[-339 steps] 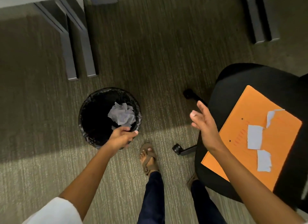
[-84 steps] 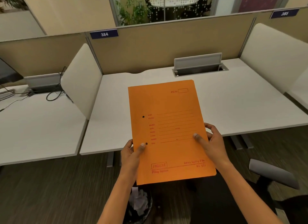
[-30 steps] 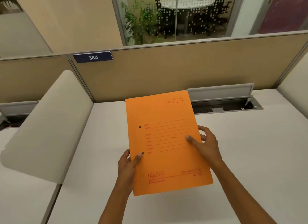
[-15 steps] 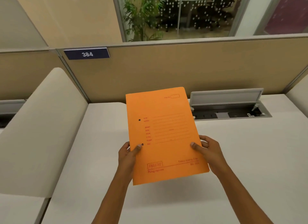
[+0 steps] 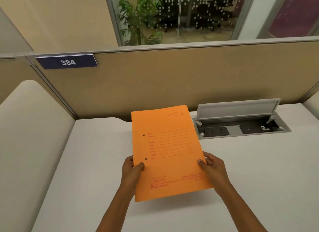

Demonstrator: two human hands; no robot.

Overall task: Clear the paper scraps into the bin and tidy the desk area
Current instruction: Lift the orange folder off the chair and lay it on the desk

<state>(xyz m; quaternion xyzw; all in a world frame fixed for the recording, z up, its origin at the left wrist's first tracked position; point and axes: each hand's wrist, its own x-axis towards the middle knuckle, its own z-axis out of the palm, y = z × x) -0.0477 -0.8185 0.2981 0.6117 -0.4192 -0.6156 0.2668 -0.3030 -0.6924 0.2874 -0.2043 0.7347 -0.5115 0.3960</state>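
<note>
An orange file folder (image 5: 169,150) with red print and two punched holes hangs a little above the white desk (image 5: 96,162), casting a shadow under its near edge. My left hand (image 5: 132,171) grips its left edge near the lower hole. My right hand (image 5: 211,167) grips its right edge, thumb on top. No paper scraps and no bin are in view.
An open grey power socket box (image 5: 241,126) is set into the desk at the back right. A tan partition (image 5: 172,80) with a "384" plate (image 5: 67,61) closes the back. A cream side divider (image 5: 29,136) stands at the left.
Both hands have carried the folder forward over the desk and lowered it toward the surface. My right hand slid down the folder's right edge. The view moved closer to the partition.
</note>
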